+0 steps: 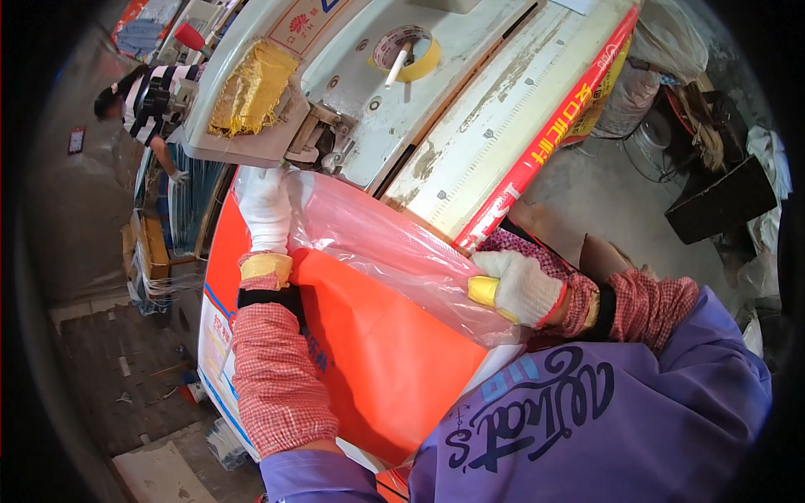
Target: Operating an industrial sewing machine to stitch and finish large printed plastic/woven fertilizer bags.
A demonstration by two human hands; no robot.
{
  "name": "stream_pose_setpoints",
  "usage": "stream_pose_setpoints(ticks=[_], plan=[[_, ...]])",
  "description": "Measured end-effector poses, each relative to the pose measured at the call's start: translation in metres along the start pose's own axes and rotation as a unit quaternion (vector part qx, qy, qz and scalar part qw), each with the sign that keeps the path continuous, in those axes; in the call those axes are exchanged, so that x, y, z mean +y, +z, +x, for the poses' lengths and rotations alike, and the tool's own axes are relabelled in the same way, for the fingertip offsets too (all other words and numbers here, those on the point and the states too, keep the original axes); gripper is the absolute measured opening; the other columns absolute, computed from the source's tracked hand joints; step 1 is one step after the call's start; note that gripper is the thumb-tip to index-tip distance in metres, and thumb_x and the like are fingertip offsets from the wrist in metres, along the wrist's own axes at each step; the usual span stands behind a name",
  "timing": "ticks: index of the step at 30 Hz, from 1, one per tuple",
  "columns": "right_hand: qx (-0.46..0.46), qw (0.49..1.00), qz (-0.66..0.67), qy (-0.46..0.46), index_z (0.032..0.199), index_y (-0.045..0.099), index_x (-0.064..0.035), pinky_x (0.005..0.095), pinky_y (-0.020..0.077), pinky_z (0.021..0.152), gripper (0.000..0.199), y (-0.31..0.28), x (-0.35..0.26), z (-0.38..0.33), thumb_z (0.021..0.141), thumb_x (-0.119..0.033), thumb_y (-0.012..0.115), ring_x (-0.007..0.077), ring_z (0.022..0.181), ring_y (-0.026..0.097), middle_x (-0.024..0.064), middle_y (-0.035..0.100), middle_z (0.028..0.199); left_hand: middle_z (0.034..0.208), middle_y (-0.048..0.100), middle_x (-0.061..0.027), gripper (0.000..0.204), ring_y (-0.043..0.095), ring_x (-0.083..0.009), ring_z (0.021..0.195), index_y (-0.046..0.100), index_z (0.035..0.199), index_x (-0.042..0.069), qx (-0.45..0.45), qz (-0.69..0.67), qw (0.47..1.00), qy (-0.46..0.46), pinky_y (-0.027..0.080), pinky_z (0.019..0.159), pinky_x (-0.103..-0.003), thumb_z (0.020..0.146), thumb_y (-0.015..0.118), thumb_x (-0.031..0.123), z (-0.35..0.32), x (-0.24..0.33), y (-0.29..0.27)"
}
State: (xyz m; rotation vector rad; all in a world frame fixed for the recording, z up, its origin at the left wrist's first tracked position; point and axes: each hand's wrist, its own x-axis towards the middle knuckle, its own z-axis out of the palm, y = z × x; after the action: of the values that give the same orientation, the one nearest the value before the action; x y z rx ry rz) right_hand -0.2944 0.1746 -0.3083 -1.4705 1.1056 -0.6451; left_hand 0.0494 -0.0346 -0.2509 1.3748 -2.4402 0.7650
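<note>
Nearest the camera, a purple sleeve and checked oversleeves lead out to two hands in white gloves. The right hand (524,287) is at near right, closed on the right edge of the clear liner (377,239) and the orange bag (394,360); its fingers are curled and pinched over the film. The left hand (265,210) reaches further out on the left, fingers extended upward along the left edge of the liner, just below the sewing head (277,92); whether the fingertips pinch the film or only press it flat cannot be told. The bag lies between the two hands, its mouth toward the machine, its orange body running back toward the person's chest. Handling judgement: the bag looks like thin woven plastic with a loose film liner, so it should be light, limp and slippery, with no stiffness of its own. It will likely sag or fold unless kept taut between two grips. Hold it at the two corners of the mouth, catching liner and outer layer together so the film does not slide free. Beyond the hands sits the grey machine table (470,142), with a red strip (545,138) along its right edge and a roll of tape (407,52) further back. At far left another person (138,96) in a striped top works beside stacked material.
</note>
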Motion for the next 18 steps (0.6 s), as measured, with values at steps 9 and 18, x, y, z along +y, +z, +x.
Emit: stream_pose_setpoints(ticks=[9,18], plan=[[0.013,0.970,-0.241,-0.028,0.116,0.059,-0.0094,0.0404,0.0485,0.056,0.033,-0.016,-0.039,0.008,0.088,-0.025,0.054,0.0321,0.068,0.063,0.0150,0.063,0.075,0.092,0.064,-0.0177,0.018,0.060,-0.0376,0.086,0.064,0.091,0.007,-0.077,-0.101,0.991,-0.041,0.049,0.072,-0.042,0.074,0.061,0.007,0.023,0.000,0.003],[-0.049,0.939,-0.341,0.005,0.123,0.056,-0.0259,0.0435,0.0482,0.052,0.032,-0.024,-0.050,-0.006,0.093,-0.032,0.049,0.0312,0.064,0.064,0.0101,0.064,0.071,0.087,0.066,-0.0166,0.025,0.062,-0.0357,0.084,0.068,0.107,0.019,-0.266,-0.085,0.959,-0.042,0.049,0.077,-0.043,0.087,0.054,0.025,0.002,0.023,-0.053]])
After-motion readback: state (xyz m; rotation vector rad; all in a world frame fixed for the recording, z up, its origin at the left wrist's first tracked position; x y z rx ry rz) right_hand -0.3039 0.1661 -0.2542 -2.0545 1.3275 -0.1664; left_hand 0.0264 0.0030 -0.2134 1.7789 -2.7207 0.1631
